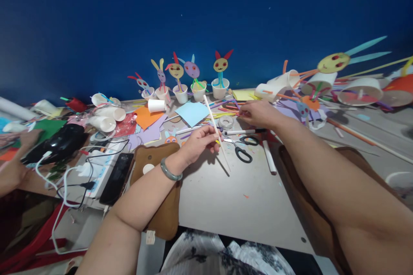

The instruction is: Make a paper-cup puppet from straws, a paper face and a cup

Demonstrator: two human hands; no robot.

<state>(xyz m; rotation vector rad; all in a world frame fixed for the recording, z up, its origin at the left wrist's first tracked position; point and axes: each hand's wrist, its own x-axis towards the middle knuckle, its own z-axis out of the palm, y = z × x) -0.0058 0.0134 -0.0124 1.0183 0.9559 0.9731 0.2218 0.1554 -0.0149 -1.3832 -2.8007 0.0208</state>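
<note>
A thin white stick [211, 116] stands at a slant in my left hand [201, 142], pinched between thumb and fingers. A bit of yellow [218, 142] shows beside those fingertips. My right hand [260, 114] reaches farther back, its fingers bent down at the edge of a pile of coloured sticks [226, 106]; what they hold, if anything, is hidden. Between the hands lie a roll of tape [226, 122], a marker [240, 132] and black-handled scissors [243, 154]. Another white marker [269, 157] rests below my right wrist.
Several paper-cup figures with long ears, one in a white cup [220, 89], line the blue wall. Blue paper [192, 114] and orange paper [146, 117] lie left. A phone [116, 179], power strip [102, 172] and brown cushion [161, 206] flank my left arm. Another person's hand [27, 146] is far left.
</note>
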